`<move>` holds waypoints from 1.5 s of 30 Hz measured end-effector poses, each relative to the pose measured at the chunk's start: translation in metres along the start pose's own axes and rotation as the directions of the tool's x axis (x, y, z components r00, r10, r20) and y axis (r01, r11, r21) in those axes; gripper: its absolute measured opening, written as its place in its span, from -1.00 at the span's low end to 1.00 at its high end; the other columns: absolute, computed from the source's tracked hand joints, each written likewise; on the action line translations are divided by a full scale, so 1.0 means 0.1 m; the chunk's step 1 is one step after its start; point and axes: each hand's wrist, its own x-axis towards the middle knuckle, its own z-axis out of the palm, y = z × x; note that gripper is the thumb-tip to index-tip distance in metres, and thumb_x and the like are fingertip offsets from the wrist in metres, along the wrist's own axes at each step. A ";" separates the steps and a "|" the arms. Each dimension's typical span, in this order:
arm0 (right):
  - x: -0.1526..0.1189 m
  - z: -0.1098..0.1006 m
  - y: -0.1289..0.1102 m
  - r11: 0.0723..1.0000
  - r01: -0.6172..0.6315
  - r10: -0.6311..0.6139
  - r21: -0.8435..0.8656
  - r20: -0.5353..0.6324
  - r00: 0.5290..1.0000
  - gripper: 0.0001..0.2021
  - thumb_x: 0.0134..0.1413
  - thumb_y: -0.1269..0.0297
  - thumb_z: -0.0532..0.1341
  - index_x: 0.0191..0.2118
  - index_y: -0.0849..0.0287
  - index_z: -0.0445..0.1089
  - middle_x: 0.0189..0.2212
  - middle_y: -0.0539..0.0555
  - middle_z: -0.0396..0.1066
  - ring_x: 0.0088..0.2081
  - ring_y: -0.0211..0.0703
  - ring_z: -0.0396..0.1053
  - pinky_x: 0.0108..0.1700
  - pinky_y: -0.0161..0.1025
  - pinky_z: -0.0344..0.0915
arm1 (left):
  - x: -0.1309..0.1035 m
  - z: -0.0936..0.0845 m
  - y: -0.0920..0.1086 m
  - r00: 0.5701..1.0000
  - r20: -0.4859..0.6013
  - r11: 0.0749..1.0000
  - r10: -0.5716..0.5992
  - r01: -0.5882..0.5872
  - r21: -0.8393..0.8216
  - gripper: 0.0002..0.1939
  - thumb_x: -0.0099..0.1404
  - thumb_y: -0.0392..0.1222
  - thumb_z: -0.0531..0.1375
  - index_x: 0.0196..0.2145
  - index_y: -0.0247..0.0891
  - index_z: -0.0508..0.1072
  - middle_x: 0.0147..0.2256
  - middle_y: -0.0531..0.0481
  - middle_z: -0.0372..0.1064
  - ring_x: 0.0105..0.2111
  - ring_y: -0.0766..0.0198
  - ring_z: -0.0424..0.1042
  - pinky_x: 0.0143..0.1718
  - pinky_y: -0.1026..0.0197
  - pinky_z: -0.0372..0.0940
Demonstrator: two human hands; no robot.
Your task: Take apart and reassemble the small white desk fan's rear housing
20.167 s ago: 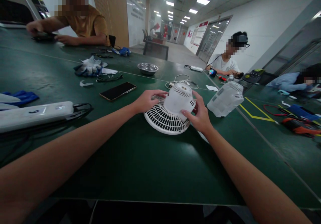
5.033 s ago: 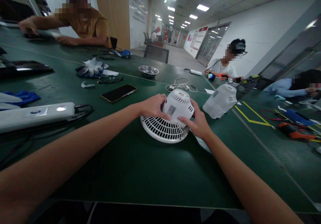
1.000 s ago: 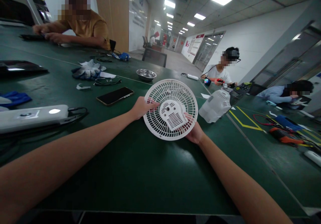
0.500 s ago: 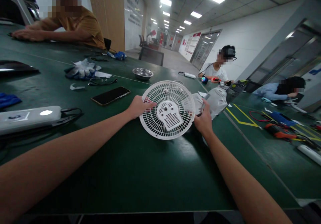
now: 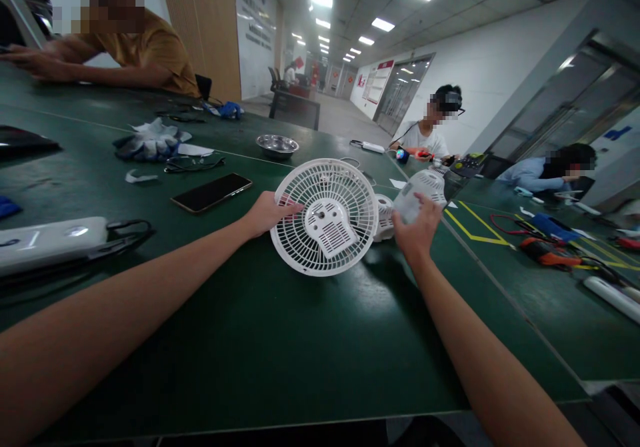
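Note:
A round white fan grille with a slotted centre plate is held tilted above the green table. My left hand grips its left rim, fingers behind and thumb over the ribs. To the right of the grille, my right hand is off the rim, its fingers apart near a whitish translucent fan part. Whether the fingertips touch that part is unclear. Between grille and right hand a white slotted motor housing shows, partly hidden by the grille.
A phone, a metal bowl, gloves and a white power strip lie leftward. On the right are an orange-black tool and yellow tape. Several people sit around the tables.
My right hand has let go of the grille's right rim and moved slightly right, fingers spreading. More of the motor housing shows. The whole view has shifted a little.

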 end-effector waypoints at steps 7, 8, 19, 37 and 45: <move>0.13 -0.01 0.53 0.927 -0.372 0.374 0.044 -0.057 0.926 -0.03 -0.18 0.16 0.41 0.39 0.18 0.07 0.29 0.36 0.27 0.30 0.31 0.28 0.35 0.21 0.17 | -0.02 -0.01 0.02 1.000 0.007 1.000 -0.012 0.012 -0.019 -0.81 0.22 -0.10 0.43 -0.31 -0.27 0.60 -0.36 -0.06 0.61 -0.36 0.18 0.58 -0.20 0.07 0.49; 0.12 0.02 0.59 0.888 -0.455 0.454 0.068 0.021 0.891 -0.01 -0.21 0.13 0.44 0.38 0.17 0.08 0.26 0.35 0.32 0.26 0.31 0.34 0.32 0.19 0.22 | -0.02 -0.01 0.02 1.000 0.012 1.000 -0.012 0.012 -0.018 -0.80 0.22 -0.10 0.43 -0.31 -0.27 0.60 -0.36 -0.06 0.61 -0.35 0.18 0.58 -0.20 0.06 0.49; 0.15 0.13 0.58 0.815 -0.549 0.566 0.186 -0.052 0.822 -0.22 -0.25 -0.04 0.49 0.10 0.15 0.27 0.00 0.28 0.55 0.00 0.21 0.55 0.15 0.15 0.40 | -0.04 0.00 0.06 1.000 0.011 1.000 0.005 -0.005 -0.003 -0.82 0.22 -0.10 0.42 -0.31 -0.25 0.61 -0.36 -0.06 0.60 -0.36 0.18 0.57 -0.21 0.07 0.48; -0.05 0.06 -0.19 0.897 -0.390 0.356 0.207 0.182 0.916 -0.17 -0.22 -0.17 0.45 0.12 0.14 0.20 -0.09 0.27 0.59 -0.15 0.18 0.54 0.03 0.12 0.42 | -0.05 0.01 0.06 1.000 0.010 1.000 0.003 -0.003 0.003 -0.80 0.22 -0.09 0.42 -0.29 -0.26 0.61 -0.32 -0.08 0.62 -0.33 0.18 0.58 -0.20 0.09 0.49; -0.04 0.08 -0.13 0.895 -0.394 0.371 0.207 0.143 0.918 -0.17 -0.23 -0.15 0.46 0.13 0.17 0.23 -0.11 0.27 0.58 -0.20 0.14 0.53 -0.02 0.09 0.43 | -0.06 0.00 0.08 1.000 0.022 1.000 0.006 -0.005 -0.027 -0.82 0.23 -0.11 0.41 -0.28 -0.26 0.61 -0.30 -0.08 0.62 -0.32 0.17 0.59 -0.17 0.06 0.49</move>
